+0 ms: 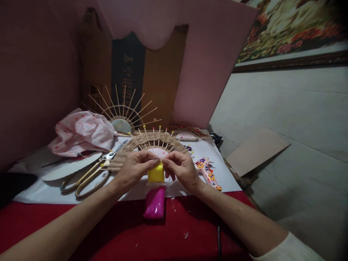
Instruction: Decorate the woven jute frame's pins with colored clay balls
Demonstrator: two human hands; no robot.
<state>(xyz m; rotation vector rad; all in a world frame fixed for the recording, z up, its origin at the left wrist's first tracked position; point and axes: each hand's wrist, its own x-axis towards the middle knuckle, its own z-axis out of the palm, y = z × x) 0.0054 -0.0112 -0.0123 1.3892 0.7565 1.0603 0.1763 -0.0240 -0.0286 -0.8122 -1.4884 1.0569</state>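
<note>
A small yellow packet (156, 174), apparently soft clay in clear wrap, is pinched by its upper edge between my two hands. My left hand (136, 167) grips its top left corner with thumb and fingertips. At the top right corner, the fingers of my right hand (182, 168) are closed on it too. A shiny magenta packet (154, 203) lies just below, over the edge of the white sheet. Behind my hands rests a woven half-round piece (122, 156) with sticks tipped by yellow and pink beads and a pale dotted centre (157, 153), partly hidden by my fingers.
Large scissors (94, 177) lie left on white paper (54, 192), beside crumpled dotted cloth (84, 132). A second woven piece with long bare sticks (125, 108) leans behind. To the right is a flower-patterned glue gun (209, 174). Red cloth (114, 232) covers the front; cardboard (163, 83) stands behind.
</note>
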